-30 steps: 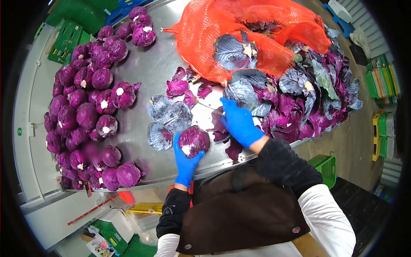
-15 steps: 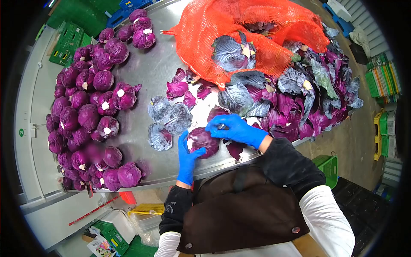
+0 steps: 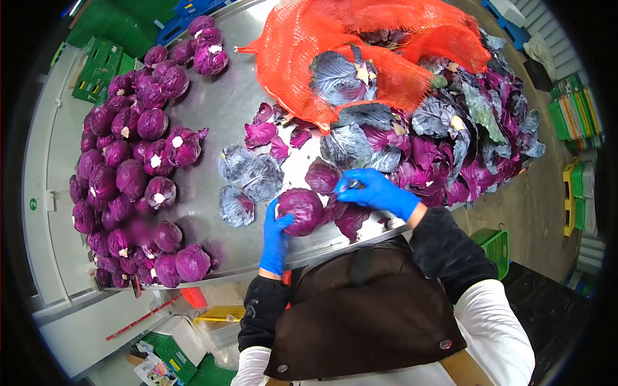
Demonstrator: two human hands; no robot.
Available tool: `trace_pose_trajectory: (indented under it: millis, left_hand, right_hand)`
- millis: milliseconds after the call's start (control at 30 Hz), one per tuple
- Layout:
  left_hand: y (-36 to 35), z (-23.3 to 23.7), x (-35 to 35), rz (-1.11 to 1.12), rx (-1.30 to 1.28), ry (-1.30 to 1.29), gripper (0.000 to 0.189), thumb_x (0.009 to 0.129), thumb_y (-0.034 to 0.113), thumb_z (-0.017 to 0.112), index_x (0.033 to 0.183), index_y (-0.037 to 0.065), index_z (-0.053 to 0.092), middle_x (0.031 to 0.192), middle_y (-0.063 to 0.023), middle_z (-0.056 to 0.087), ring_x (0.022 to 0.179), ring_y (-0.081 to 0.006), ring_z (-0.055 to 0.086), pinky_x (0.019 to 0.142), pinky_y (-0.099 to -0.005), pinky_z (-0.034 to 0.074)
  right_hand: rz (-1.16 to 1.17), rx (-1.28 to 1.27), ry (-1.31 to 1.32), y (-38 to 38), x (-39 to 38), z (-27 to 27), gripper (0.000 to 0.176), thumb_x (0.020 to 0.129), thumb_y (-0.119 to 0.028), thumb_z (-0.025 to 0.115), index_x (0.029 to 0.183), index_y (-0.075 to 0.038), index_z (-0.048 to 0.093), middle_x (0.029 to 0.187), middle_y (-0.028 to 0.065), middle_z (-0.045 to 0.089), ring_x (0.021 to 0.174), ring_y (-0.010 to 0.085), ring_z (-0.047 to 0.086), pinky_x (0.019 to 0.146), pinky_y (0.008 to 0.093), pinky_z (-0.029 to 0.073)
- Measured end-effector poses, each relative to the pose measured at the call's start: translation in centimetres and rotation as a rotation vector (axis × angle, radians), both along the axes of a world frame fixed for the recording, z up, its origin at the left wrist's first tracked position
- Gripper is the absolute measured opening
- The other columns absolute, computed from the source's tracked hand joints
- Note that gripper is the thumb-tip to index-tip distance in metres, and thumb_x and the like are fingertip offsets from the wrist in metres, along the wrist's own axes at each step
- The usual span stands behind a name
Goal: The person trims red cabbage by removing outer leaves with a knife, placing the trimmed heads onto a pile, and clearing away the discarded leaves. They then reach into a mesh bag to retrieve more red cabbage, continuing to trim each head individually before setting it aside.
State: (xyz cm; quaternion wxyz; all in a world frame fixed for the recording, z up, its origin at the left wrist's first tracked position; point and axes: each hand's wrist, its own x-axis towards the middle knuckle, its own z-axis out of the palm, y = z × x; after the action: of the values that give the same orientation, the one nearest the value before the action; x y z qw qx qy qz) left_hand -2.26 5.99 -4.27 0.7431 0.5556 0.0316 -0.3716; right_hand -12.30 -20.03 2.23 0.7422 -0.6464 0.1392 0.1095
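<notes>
My left hand (image 3: 275,239), in a blue glove, cups the left side of a smooth red cabbage (image 3: 300,211) near the table's front edge. Just right of the cabbage is my right hand (image 3: 376,192), also blue-gloved, its fingers closed around a small dark, silvery thing (image 3: 355,184) that I cannot make out. Under those fingers, a loose purple leaf (image 3: 335,210) lies against the cabbage's side. Another purple leaf (image 3: 353,222) rests below the hand, and a rounded purple piece (image 3: 322,177) sits behind the cabbage. Bluish outer leaves (image 3: 262,178) lie to the left.
Many red cabbages (image 3: 131,179) are heaped along the left of the metal table (image 3: 215,114). An orange mesh sack (image 3: 290,71) lies at the back, beside a large pile of leaves (image 3: 444,141) on the right. A green crate (image 3: 494,253) stands below the right edge.
My right hand has moved right, away from the cabbage, and an outer leaf has come off its side. The cabbage has turned in my left hand and shows a smoother, glossier surface.
</notes>
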Motion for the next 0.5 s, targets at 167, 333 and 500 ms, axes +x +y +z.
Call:
trace_pose_trajectory:
  millis: [167,333,500]
  left_hand:
    - [2.0,-0.3,0.2,0.028,-0.678,0.575,0.07,0.082,0.041,0.058,0.14,0.011,0.031,0.141,-0.0194,0.037,0.127,-0.039,0.041,0.094,-0.0621,0.041]
    - [1.0,-0.3,-1.7,-0.175,0.026,-0.326,0.089,0.076,0.046,0.069,0.142,0.014,0.018,0.142,-0.0206,0.033,0.128,-0.0387,0.039,0.1,-0.0602,0.038]
    - [0.1,-0.3,-1.5,-0.271,0.404,-0.839,0.074,0.069,0.027,0.075,0.131,0.012,0.039,0.125,-0.0089,0.054,0.115,-0.0242,0.054,0.101,-0.0407,0.04]
  right_hand:
    - [-0.384,-0.404,-0.012,-5.1,-1.7,-2.1,0.028,0.082,-0.016,0.069,0.107,-0.004,0.06,0.092,0.0025,0.063,0.08,0.0126,0.058,0.072,0.0263,0.048]
    - [-0.284,-0.702,-0.453,-0.1,1.8,3.5,0.057,0.077,-0.021,0.073,0.128,-0.011,0.05,0.124,0.0141,0.053,0.101,0.0263,0.058,0.09,0.0361,0.046]
    - [0.152,-0.463,-0.346,3.2,4.0,3.0,0.045,0.076,-0.024,0.075,0.114,-0.006,0.059,0.091,0.0062,0.059,0.087,0.0169,0.057,0.078,0.0314,0.048]
